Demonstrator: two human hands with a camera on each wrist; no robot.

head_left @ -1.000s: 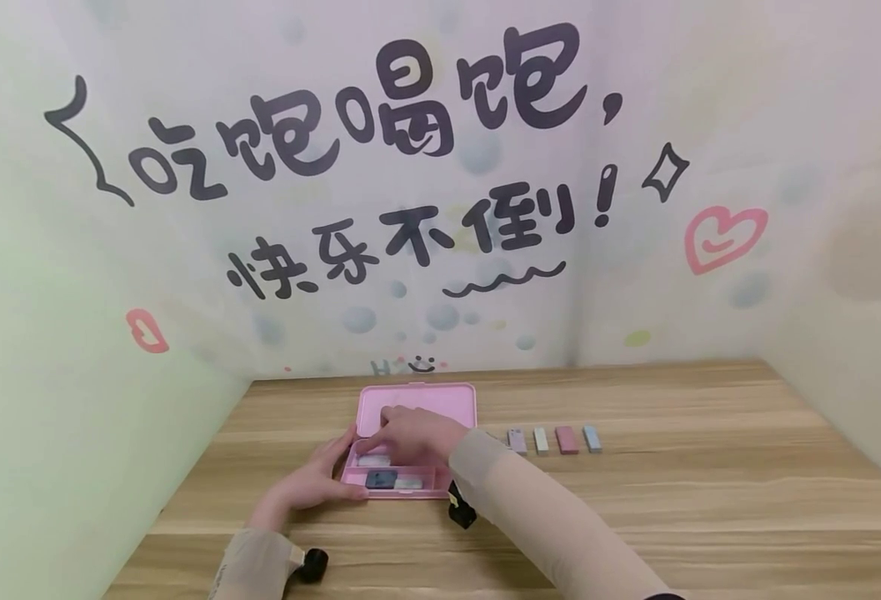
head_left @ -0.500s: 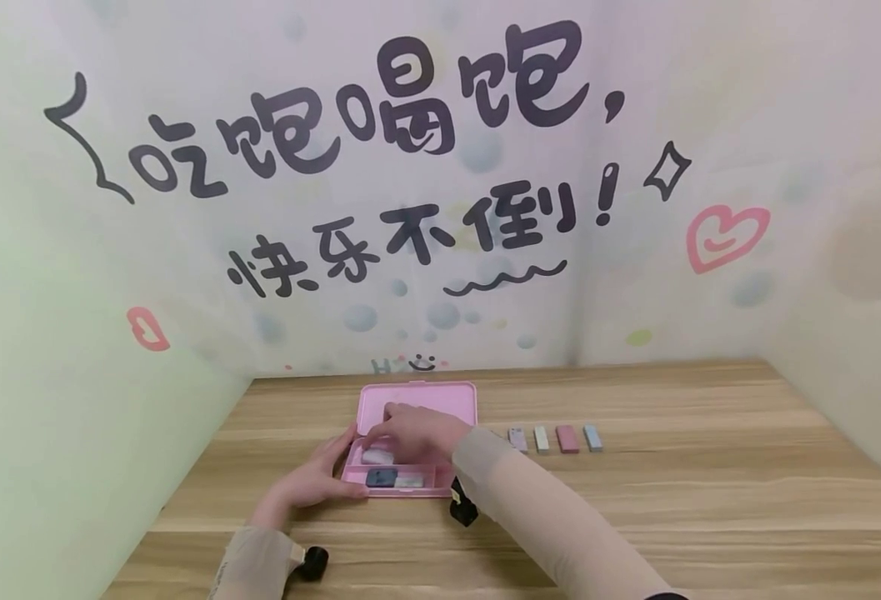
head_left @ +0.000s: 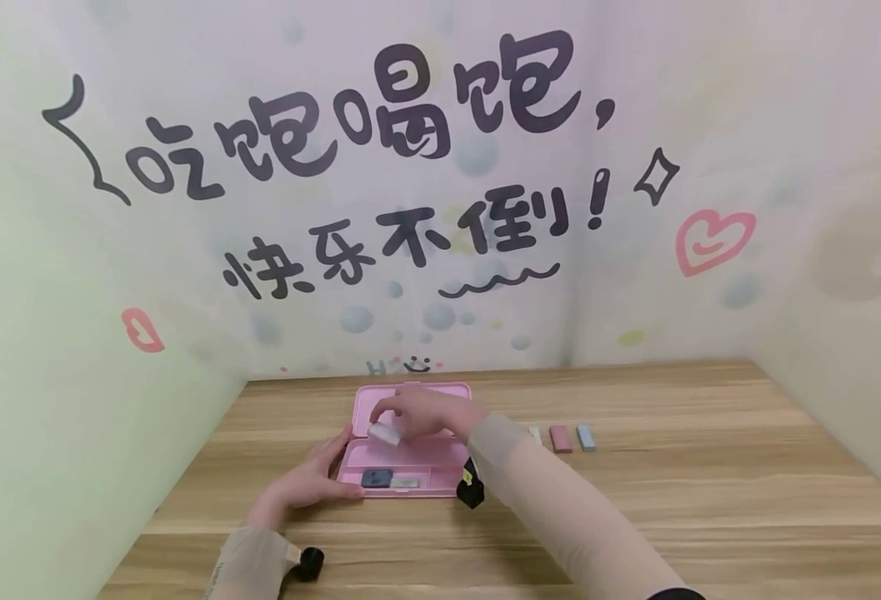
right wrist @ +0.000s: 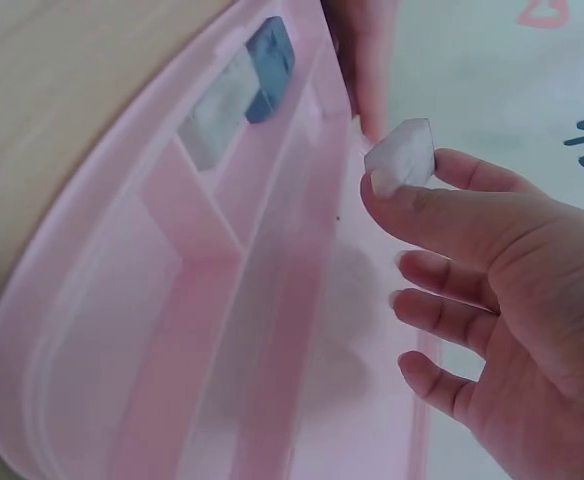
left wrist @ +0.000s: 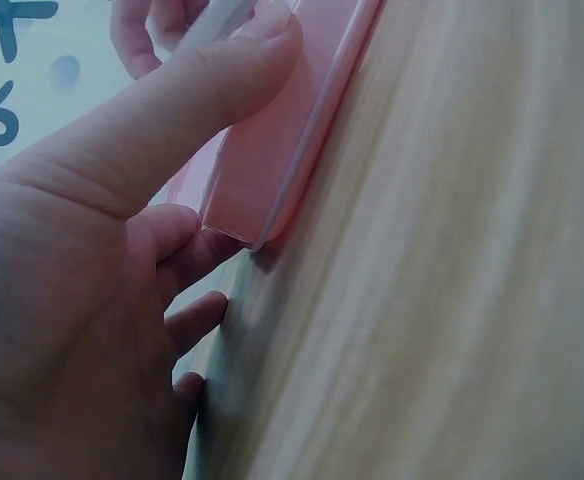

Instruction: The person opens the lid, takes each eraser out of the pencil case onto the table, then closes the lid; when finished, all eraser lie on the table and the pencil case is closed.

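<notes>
A pink pencil case (head_left: 440, 452) lies with its lid back on the wooden table. My left hand (head_left: 312, 482) holds its left end, thumb at the front corner and fingers along the side. Over the long rear compartment my right hand (head_left: 432, 412) pinches a pale, whitish eraser-like block (right wrist: 402, 155) between thumb and index finger, while its other fingers stay loosely bent. In the narrow front compartment sit a dark blue block (right wrist: 270, 70) and a whitish block (right wrist: 217, 108), end to end. A divider (right wrist: 192, 215) closes off the compartment to their right.
To the right of the case, a white block (head_left: 535, 436), partly covered by the right arm, stands in a row with a dark pink block (head_left: 561, 439) and a light blue block (head_left: 586, 438). A printed wall cloth (head_left: 410, 333) rises behind the table.
My right hand has lifted the pale block up out of the rear compartment. The right forearm now hides the lilac block of the row. My left hand stays on the case.
</notes>
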